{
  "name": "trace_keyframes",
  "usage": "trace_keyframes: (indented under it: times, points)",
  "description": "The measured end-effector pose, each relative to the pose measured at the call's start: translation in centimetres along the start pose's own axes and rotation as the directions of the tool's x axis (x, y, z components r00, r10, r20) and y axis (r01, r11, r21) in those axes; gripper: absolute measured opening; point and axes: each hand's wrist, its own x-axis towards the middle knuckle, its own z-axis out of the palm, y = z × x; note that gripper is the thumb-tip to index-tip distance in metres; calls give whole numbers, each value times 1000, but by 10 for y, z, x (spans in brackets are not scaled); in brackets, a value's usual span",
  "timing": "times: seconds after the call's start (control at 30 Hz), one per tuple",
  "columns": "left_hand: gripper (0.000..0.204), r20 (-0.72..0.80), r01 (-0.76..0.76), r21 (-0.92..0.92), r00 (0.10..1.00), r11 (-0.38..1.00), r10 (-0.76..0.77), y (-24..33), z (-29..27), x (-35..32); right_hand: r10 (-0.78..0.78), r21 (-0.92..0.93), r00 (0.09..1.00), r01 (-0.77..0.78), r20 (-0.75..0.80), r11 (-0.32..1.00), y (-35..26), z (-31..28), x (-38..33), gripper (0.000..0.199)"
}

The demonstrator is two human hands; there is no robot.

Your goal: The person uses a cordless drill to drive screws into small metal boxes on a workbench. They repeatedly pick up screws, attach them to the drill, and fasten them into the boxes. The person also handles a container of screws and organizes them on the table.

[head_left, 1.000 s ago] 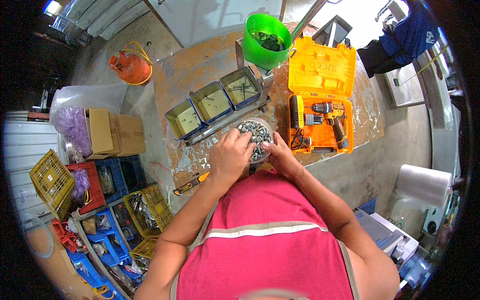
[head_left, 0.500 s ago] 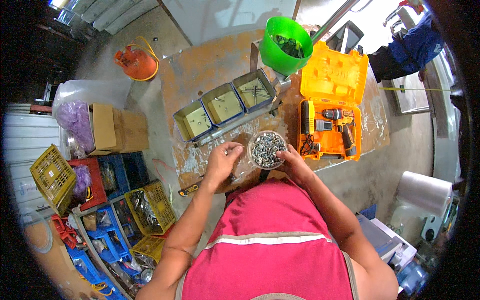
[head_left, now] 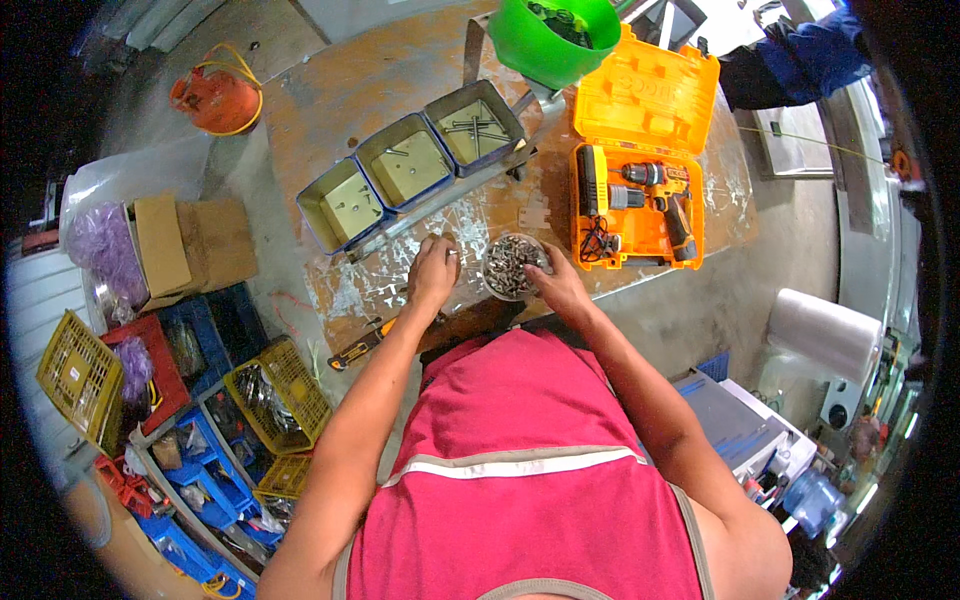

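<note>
The left hand has come off the round dish of small metal screws, which it covered a second ago, and now sits at the dish's nine o'clock with fingertips pinched together on something too small to identify, likely a piece lifted out for sorting. The right hand stays at the dish's four o'clock, fingers curled against its rim, steadying it on the tabletop. Both forearms reach forward from the lower edge, elbows bent. Three blue-rimmed trays lie at eleven o'clock, an open orange drill case at two o'clock.
</note>
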Motion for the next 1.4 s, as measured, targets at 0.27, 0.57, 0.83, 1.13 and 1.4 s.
trace_keyframes:
  times: [0.27, 0.57, 0.83, 1.13, 1.4]
  points:
    - [24, 46, -70, 40, 997, 997, 68, 28, -30, -7, -73, -31, 968, 67, -239, 997, -40, -32, -29, 30]
    - [24, 136, -214, -45, 966, 976, 219, 105, -11, -17, -270, -232, 919, 207, -287, 950, -29, -29, -33, 15]
    - [25, 259, -317, 200, 930, 927, 262, 117, 37, -1, -322, -327, 899, 221, -296, 919, -23, -41, -23, 15]
    - [20, 213, -209, 273, 965, 939, 153, 121, 19, -18, -339, -230, 924, 297, -175, 927, -6, -53, -21, 25]
    - [28, 267, -295, 360, 942, 885, 205, 123, 43, -2, -395, -203, 892, 354, -220, 913, 2, -59, -21, 13]
